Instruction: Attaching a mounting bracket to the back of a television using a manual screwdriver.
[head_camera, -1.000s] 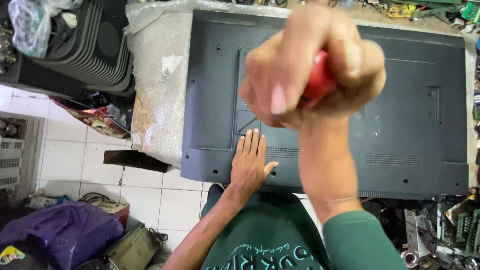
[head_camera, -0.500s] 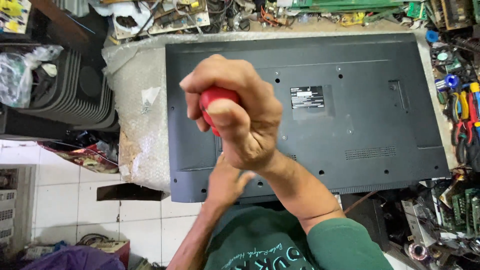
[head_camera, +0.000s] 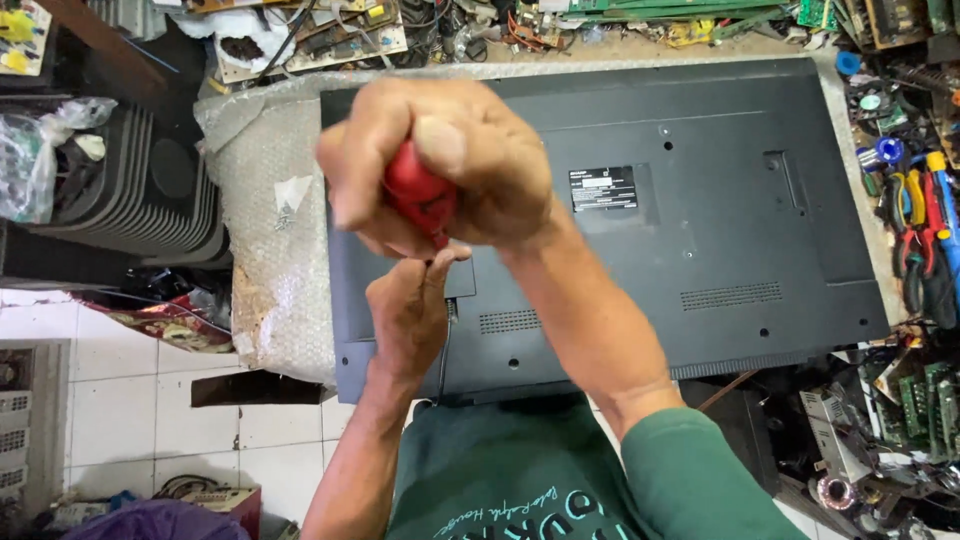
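A flat-screen television (head_camera: 720, 230) lies face down on the bench, its dark back cover up. My right hand (head_camera: 450, 165) is raised close to the camera, fist closed around the red handle of a screwdriver (head_camera: 420, 195) held upright, tip pointing down. Just below it, my left hand (head_camera: 410, 310) rests on the lower left part of the back cover, its fingers pinching around the screwdriver's thin shaft near the tip. The tip itself is hidden by my fingers.
Bubble wrap (head_camera: 270, 250) lies under the television's left end. Pliers and screwdrivers (head_camera: 925, 230) lie to the right, circuit boards (head_camera: 920, 400) at lower right, cluttered parts (head_camera: 400, 25) along the back. Stacked black covers (head_camera: 150, 200) stand left, above tiled floor (head_camera: 120, 420).
The view has shifted and the television now sits more centred. My right hand with the red screwdriver has come down and left. My left hand lifted its fingers to the shaft.
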